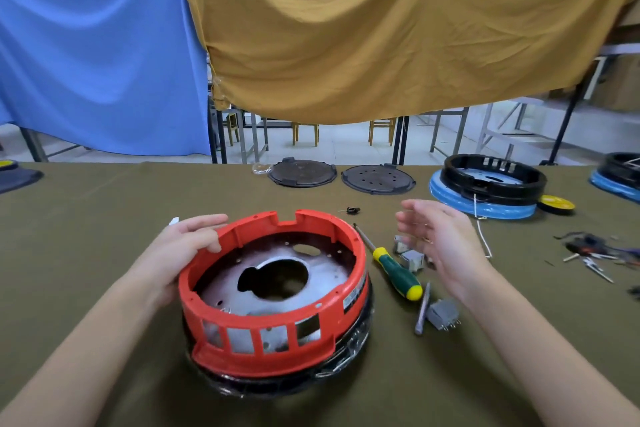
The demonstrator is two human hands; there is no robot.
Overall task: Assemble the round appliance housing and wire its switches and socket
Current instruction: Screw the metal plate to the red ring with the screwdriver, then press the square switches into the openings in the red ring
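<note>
- Lower centre of the frame: the red round housing (273, 291) stood on the olive table cover (86, 288), seated on a black, plastic-wrapped base (349, 354). Inside it lay a metal plate (322, 274) with a large irregular opening; rectangular windows ran along its near wall.
- Left of centre: the left hand (180, 250) grasped the housing's left wall, fingers curled over the rim and thumb resting on the rim top.
- Right of the housing: a green-and-yellow screwdriver (394, 270) lay diagonally, its tip near the rim. Nearer the viewer, a grey switch block (443, 314) with metal pins lay beside a thin metal rod (423, 308).
- Right of centre: the right hand (440, 246) hovered released above the table, fingers loosely extended, holding nothing. Small metal brackets (408, 253) lay just beneath and left of it.
- Middle right: a white cord (483, 239) trailed across the cover; at the right edge lay a tangle of wires and terminals (595, 250).
- Beyond the housing: a small dark part (353, 210) sat alone.
- Far edge of the table: two dark round plates (303, 173) lay side by side; to their right a black housing ring (495, 177) rested on a blue wrapped base, with a yellow disc (557, 203) just beside it.
- Upper frame: a blue cloth (97, 55) and a mustard cloth (381, 28) hung above the bench.
</note>
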